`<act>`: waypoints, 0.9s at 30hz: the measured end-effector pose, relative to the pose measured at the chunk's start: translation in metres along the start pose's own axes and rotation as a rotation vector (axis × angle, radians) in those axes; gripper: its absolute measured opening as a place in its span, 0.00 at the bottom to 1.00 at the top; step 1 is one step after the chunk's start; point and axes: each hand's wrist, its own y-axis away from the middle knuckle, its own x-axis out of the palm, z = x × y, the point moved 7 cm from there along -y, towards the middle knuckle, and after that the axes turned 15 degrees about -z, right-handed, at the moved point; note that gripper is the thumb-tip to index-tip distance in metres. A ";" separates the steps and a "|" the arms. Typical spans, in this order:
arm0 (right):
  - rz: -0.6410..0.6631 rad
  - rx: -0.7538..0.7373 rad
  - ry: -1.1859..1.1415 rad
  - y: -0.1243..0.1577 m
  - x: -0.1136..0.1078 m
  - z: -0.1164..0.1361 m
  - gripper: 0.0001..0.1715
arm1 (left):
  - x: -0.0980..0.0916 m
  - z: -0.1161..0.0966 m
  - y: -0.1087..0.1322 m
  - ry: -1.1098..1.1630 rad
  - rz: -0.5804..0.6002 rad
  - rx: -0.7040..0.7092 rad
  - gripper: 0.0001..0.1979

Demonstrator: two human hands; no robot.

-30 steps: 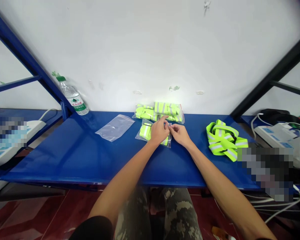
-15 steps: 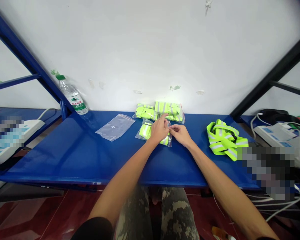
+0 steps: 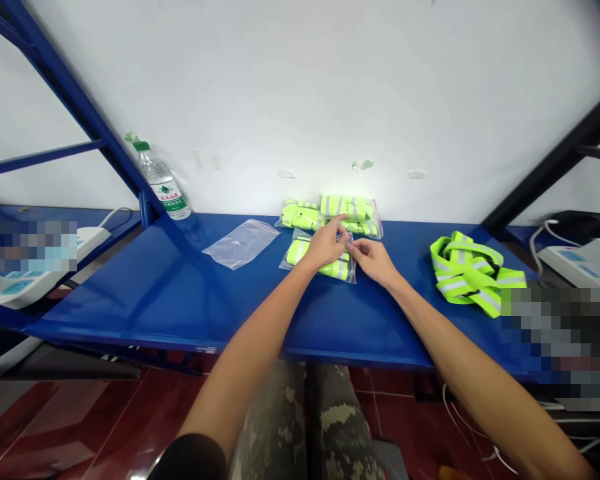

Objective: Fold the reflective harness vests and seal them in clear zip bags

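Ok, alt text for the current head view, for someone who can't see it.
Left hand over a clear bag of neon straps, right hand pinching its edge, on a blue table. Filled bags lie behind, a flat bag and bottle left, loose straps right.

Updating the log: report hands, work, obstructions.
Right hand pinching edge of clear plastic bag, left hand over it. Yellow-green reflective straps inside. Similar bags behind; nothing visibly blocking.

From the head, the view faces forward and down, table [image 3: 180, 293] near, wall [image 3: 290, 87] at twelve o'clock, legs [image 3: 337, 427] at six.
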 end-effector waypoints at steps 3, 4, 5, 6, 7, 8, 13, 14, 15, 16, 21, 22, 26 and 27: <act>0.023 0.058 -0.091 0.003 0.004 -0.002 0.29 | 0.000 0.004 0.000 -0.013 -0.037 -0.020 0.27; 0.021 0.076 -0.112 0.004 0.005 -0.002 0.29 | 0.000 0.005 0.000 -0.016 -0.038 -0.020 0.27; 0.013 0.088 -0.126 0.005 0.005 -0.003 0.30 | 0.000 0.005 0.000 -0.020 -0.033 -0.018 0.27; 0.001 0.092 -0.128 0.006 0.005 -0.003 0.30 | 0.000 0.004 0.000 -0.020 -0.019 -0.014 0.28; -0.015 0.086 -0.122 0.006 0.005 -0.003 0.30 | 0.000 0.004 0.000 -0.016 0.000 -0.012 0.28; -0.028 0.074 -0.109 0.005 0.005 -0.003 0.29 | 0.001 0.004 0.001 -0.007 0.018 -0.013 0.28; 0.029 -0.003 -0.003 -0.008 0.010 0.002 0.23 | -0.002 0.009 0.001 0.048 0.044 -0.044 0.31; 0.035 -0.021 0.021 -0.012 0.011 0.004 0.21 | -0.003 0.010 0.001 0.049 0.035 -0.047 0.31; 0.028 -0.038 0.037 -0.015 0.012 0.006 0.20 | -0.004 0.011 0.001 0.042 0.018 -0.053 0.31; 0.008 -0.051 0.042 -0.017 0.012 0.008 0.20 | -0.006 0.013 0.000 0.026 -0.007 -0.061 0.30; -0.055 -0.018 -0.021 -0.013 0.013 0.006 0.24 | -0.009 0.019 0.000 -0.095 -0.085 -0.132 0.32; -0.033 0.012 -0.038 -0.011 0.015 0.003 0.25 | -0.009 0.020 0.001 -0.106 -0.082 -0.143 0.33; 0.011 0.087 -0.080 -0.006 0.016 -0.005 0.27 | -0.006 0.020 0.002 -0.112 -0.038 -0.141 0.38; 0.003 0.081 -0.069 -0.006 0.015 -0.005 0.27 | -0.005 0.020 0.002 -0.104 -0.017 -0.123 0.40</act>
